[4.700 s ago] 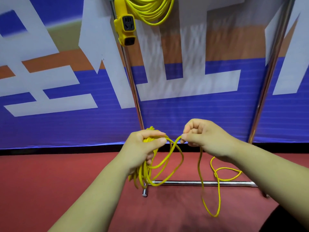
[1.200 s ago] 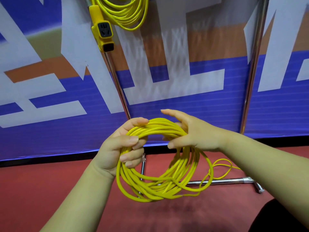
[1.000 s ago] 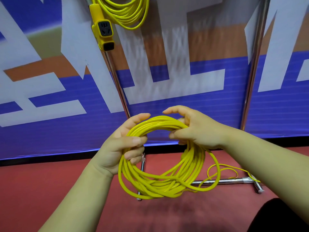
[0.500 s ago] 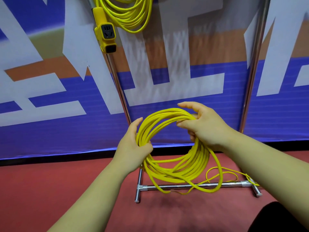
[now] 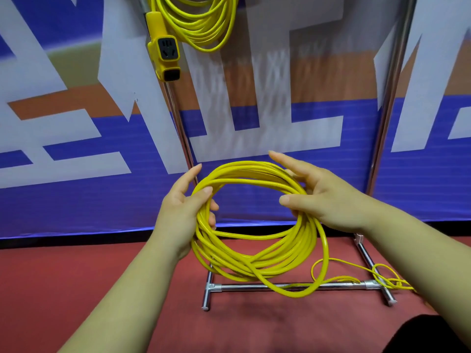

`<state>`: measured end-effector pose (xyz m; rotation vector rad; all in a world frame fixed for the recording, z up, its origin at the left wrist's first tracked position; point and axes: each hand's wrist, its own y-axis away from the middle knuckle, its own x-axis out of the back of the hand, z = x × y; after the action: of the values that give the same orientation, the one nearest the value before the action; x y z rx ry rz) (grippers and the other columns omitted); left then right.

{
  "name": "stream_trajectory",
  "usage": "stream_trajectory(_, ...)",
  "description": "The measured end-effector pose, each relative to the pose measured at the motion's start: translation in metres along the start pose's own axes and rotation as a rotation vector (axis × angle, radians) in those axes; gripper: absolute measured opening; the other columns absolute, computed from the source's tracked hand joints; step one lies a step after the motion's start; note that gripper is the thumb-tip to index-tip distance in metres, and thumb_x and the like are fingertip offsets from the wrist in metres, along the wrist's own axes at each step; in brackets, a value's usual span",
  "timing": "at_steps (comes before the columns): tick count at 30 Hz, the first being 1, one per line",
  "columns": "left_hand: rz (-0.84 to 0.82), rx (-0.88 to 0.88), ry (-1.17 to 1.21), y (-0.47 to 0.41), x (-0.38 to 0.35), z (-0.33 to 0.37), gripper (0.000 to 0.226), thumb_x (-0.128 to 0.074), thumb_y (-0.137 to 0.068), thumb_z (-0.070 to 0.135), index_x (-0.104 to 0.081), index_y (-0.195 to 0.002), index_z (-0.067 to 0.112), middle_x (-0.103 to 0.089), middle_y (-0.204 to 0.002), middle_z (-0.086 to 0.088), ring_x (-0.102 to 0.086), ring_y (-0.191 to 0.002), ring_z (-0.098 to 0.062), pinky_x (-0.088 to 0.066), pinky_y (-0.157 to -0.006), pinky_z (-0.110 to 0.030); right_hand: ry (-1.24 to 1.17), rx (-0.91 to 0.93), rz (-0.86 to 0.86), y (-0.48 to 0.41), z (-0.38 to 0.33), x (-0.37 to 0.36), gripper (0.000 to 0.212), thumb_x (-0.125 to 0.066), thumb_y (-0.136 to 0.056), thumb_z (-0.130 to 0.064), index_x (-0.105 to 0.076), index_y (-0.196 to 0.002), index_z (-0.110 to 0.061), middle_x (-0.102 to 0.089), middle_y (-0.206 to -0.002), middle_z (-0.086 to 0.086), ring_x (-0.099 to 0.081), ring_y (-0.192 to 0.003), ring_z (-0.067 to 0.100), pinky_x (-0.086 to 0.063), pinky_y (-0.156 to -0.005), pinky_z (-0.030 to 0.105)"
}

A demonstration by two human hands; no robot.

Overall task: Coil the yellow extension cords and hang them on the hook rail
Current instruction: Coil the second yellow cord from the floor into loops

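A yellow extension cord coil (image 5: 254, 266) of several loops hangs upright between my hands, in front of the rack. My left hand (image 5: 182, 212) grips the coil's left side, thumb across the front and fingers curled behind. My right hand (image 5: 328, 197) is at the upper right of the coil. Its fingers and thumb are stretched out straight, and the strands run between them. The cord's loose tail (image 5: 341, 277) trails over the floor to the right. A second coiled yellow cord (image 5: 204, 29) hangs at the top of the rack, its socket block (image 5: 165, 54) dangling below.
The chrome rack has a left post (image 5: 178, 123), a right post (image 5: 387, 98) and a base bar (image 5: 254, 287) with feet on the red floor (image 5: 76, 276). A blue and white banner (image 5: 254, 200) stands right behind it. A dark shape (image 5: 420, 337) sits at the bottom right.
The coil has grown from a few loops to a full ring. In the last half second my right hand's fingers straightened off the coil, and my left thumb closed over its left side.
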<state>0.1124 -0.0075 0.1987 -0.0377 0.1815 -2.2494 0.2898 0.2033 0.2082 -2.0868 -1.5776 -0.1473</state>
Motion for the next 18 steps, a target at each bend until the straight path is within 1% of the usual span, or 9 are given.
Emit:
stream_trajectory(1,-0.011,0.011,-0.002,0.000,0.001,0.000,0.049,-0.058,-0.098,0.011,-0.052,-0.142,0.032,-0.063,-0.072,-0.019,-0.055,-0.046,-0.026,-0.046,-0.044,-0.028,0.074,0.032,0.011,0.000,0.000,-0.002,0.072,-0.063,-0.094,-0.002,-0.038,-0.147,-0.045,-0.065,-0.101,-0.027,-0.058,-0.070,0.000,-0.048,-0.072,0.016)
stream_trajectory(2,-0.034,0.027,-0.003,0.001,0.000,0.001,0.048,-0.059,-0.097,0.010,-0.054,-0.141,0.030,-0.065,-0.075,-0.019,-0.055,-0.045,-0.026,-0.047,-0.043,-0.028,0.124,0.054,0.028,0.000,0.001,-0.004,0.067,-0.061,-0.095,-0.003,-0.041,-0.147,-0.040,-0.063,-0.101,-0.031,-0.058,-0.071,-0.002,-0.046,-0.072,0.013)
stream_trajectory(4,-0.108,0.060,0.004,0.004,0.001,0.004,0.051,-0.063,-0.091,0.012,-0.056,-0.139,0.029,-0.070,-0.086,-0.020,-0.057,-0.043,-0.026,-0.049,-0.042,-0.028,0.154,0.059,0.067,-0.002,0.005,-0.005,0.058,-0.059,-0.097,-0.003,-0.050,-0.141,-0.039,-0.060,-0.103,-0.024,-0.058,-0.070,0.001,-0.044,-0.070,0.012)
stream_trajectory(6,-0.203,0.068,0.007,0.005,0.004,0.007,0.066,-0.072,-0.083,0.011,-0.052,-0.141,0.035,-0.070,-0.093,-0.021,-0.059,-0.043,-0.027,-0.052,-0.044,-0.030,0.140,0.052,0.080,-0.004,0.008,-0.006,0.052,-0.057,-0.097,-0.002,-0.060,-0.132,-0.041,-0.060,-0.102,-0.014,-0.056,-0.067,0.005,-0.045,-0.068,0.016)
stream_trajectory(9,-0.308,0.067,0.035,0.008,0.008,0.011,0.077,-0.066,-0.080,0.009,-0.045,-0.144,0.046,-0.063,-0.082,-0.020,-0.060,-0.045,-0.030,-0.053,-0.045,-0.031,0.147,0.043,0.107,-0.005,0.013,-0.010,0.048,-0.057,-0.096,-0.002,-0.068,-0.122,-0.041,-0.060,-0.088,-0.012,-0.055,-0.064,0.007,-0.044,-0.066,0.019)
stream_trajectory(11,-0.376,0.078,0.121,0.011,0.007,0.014,0.083,-0.069,-0.077,0.007,-0.045,-0.143,0.051,-0.054,-0.075,-0.019,-0.059,-0.044,-0.029,-0.052,-0.045,-0.031,0.125,0.047,0.151,-0.005,0.014,-0.012,0.047,-0.056,-0.095,0.001,-0.070,-0.116,-0.039,-0.062,-0.087,-0.012,-0.057,-0.066,0.005,-0.041,-0.065,0.014)
stream_trajectory(13,-0.427,0.077,0.220,0.014,0.003,0.017,0.084,-0.073,-0.071,0.010,-0.050,-0.142,0.049,-0.048,-0.072,-0.016,-0.059,-0.046,-0.028,-0.055,-0.049,-0.034,0.106,0.058,0.209,-0.009,0.013,-0.015,0.048,-0.055,-0.094,0.004,-0.071,-0.110,-0.038,-0.064,-0.091,-0.007,-0.057,-0.067,0.004,-0.039,-0.065,0.011)
stream_trajectory(16,-0.498,0.094,0.363,0.017,-0.004,0.019,0.080,-0.087,-0.066,0.012,-0.060,-0.137,0.037,-0.051,-0.073,-0.011,-0.068,-0.056,-0.029,-0.061,-0.061,-0.043,0.122,0.070,0.298,-0.014,0.014,-0.020,0.052,-0.053,-0.092,0.007,-0.072,-0.105,-0.040,-0.061,-0.089,-0.005,-0.054,-0.066,0.005,-0.041,-0.064,0.014)
stream_trajectory(18,-0.549,0.115,0.442,0.019,-0.007,0.017,0.072,-0.091,-0.066,0.018,-0.065,-0.132,0.031,-0.056,-0.077,-0.010,-0.067,-0.054,-0.024,-0.060,-0.059,-0.039,0.106,0.059,0.349,-0.015,0.015,-0.023,0.052,-0.054,-0.092,0.007,-0.072,-0.103,-0.040,-0.063,-0.090,-0.007,-0.056,-0.064,0.005,-0.042,-0.064,0.013)
